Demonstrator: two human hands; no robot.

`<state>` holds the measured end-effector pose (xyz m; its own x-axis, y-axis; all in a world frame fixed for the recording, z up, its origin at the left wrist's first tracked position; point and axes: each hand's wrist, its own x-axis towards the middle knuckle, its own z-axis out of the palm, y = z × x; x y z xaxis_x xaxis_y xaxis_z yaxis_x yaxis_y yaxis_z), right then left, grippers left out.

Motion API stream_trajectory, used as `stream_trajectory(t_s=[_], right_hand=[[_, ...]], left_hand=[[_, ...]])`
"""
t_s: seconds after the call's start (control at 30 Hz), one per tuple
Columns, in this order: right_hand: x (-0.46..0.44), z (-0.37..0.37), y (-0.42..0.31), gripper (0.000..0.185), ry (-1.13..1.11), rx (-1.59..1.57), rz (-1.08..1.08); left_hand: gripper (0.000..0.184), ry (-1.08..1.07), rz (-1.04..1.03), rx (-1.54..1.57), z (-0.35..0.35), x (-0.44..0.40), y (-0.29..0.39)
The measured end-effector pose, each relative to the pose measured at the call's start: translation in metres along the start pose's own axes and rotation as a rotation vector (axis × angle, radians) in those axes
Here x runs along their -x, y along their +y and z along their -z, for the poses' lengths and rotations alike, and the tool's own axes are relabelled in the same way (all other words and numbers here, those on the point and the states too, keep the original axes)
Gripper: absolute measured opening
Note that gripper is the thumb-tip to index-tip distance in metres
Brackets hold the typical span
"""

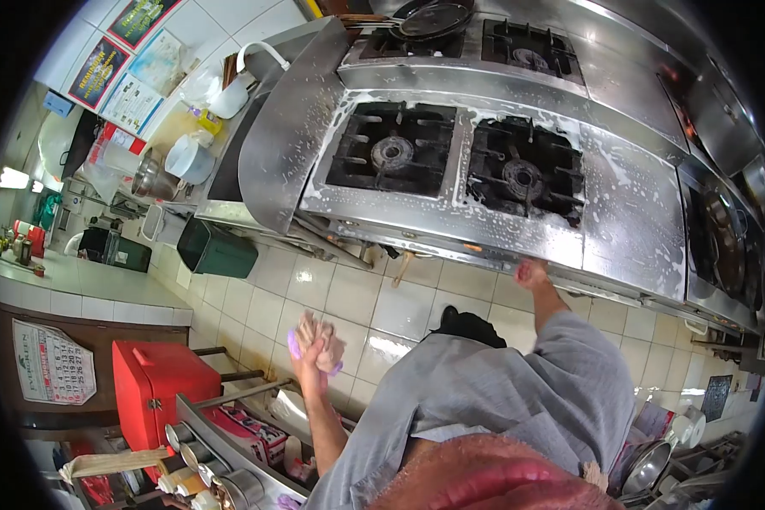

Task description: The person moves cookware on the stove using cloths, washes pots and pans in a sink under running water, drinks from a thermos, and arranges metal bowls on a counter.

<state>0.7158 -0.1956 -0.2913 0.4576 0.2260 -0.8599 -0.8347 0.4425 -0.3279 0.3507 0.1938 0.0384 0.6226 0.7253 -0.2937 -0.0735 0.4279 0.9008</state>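
My left hand [314, 350] is raised over the floor, its fingers closed round a crumpled cloth [325, 333] that looks beige with purple edges. On the other side, my right hand [531, 274] is at the front edge of the steel stove [629, 204], its fingers curled; what they grip, if anything, is hidden. White suds streak the stove top around the left front burner [392, 154] and the right front burner [523, 178]. Both burners have black grates.
Dark pans [433, 19] sit on the rear burners. A green bin [217, 248] stands left of the stove, below a white tub [190, 159]. A red cool box [149, 391] and a steel rack [221, 442] with containers are behind my left arm. The tiled floor [404, 310] looks shiny.
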Motion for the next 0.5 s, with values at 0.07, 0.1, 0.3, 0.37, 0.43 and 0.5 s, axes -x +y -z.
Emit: stream_trajectory(t_s=[0.07, 0.1, 0.3, 0.37, 0.43, 0.5], right_hand=[[0.017, -0.018, 0.016, 0.021, -0.292, 0.282, -0.2], [0.081, -0.063, 0.024, 0.02, -0.454, 0.425, -0.301], [0.263, -0.26, 0.041, 0.079, -1.081, 0.403, 0.135], [0.271, -0.292, 0.03, 0.082, -1.157, 0.291, 0.216], [0.27, -0.315, 0.018, 0.078, -0.836, 0.057, 0.597], [0.259, -0.306, -0.001, 0.076, -0.722, -0.019, 0.529]], left_hand=[[0.07, -0.067, -0.043, 0.01, -0.034, -0.039, 0.012], [0.073, -0.117, -0.078, -0.053, -0.05, -0.054, 0.016], [0.083, -0.55, -0.26, -0.419, -0.184, -0.115, 0.036], [0.088, -0.773, -0.225, -0.423, -0.228, -0.122, 0.03], [0.094, -1.059, -0.432, -0.637, -0.258, -0.14, 0.027], [0.092, -1.317, -0.652, -0.833, -0.288, -0.166, 0.042]])
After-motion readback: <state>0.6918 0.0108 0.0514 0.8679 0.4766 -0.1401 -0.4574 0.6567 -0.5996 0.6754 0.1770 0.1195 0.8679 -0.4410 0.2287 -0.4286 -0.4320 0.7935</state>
